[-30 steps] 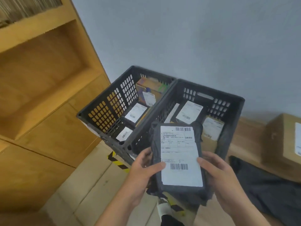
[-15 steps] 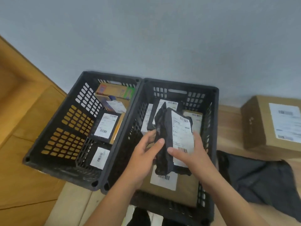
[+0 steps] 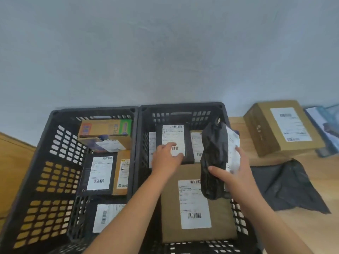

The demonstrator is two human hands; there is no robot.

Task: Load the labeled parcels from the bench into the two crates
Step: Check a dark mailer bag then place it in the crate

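Two black crates stand side by side against the wall, the left crate (image 3: 60, 149) and the right crate (image 3: 183, 110). Both hold several labeled parcels. My right hand (image 3: 236, 173) grips a dark soft parcel (image 3: 213, 154) with a white label, held upright on its edge over the right side of the right crate. My left hand (image 3: 166, 158) rests on a flat black parcel (image 3: 188, 142) lying at the back of the right crate, its fingers over the label. A flat brown parcel (image 3: 172, 208) fills the front of that crate.
On the wooden bench (image 3: 311, 235) to the right sit a labeled cardboard box (image 3: 264, 136) and a limp dark bag (image 3: 286, 187). Blue items (image 3: 328, 125) lie at the far right edge. A wooden surface (image 3: 12, 162) borders the left crate.
My left hand has let go of the soft parcel and moved back onto the flat black parcel. My right hand has carried the soft parcel to the right, turned on edge.
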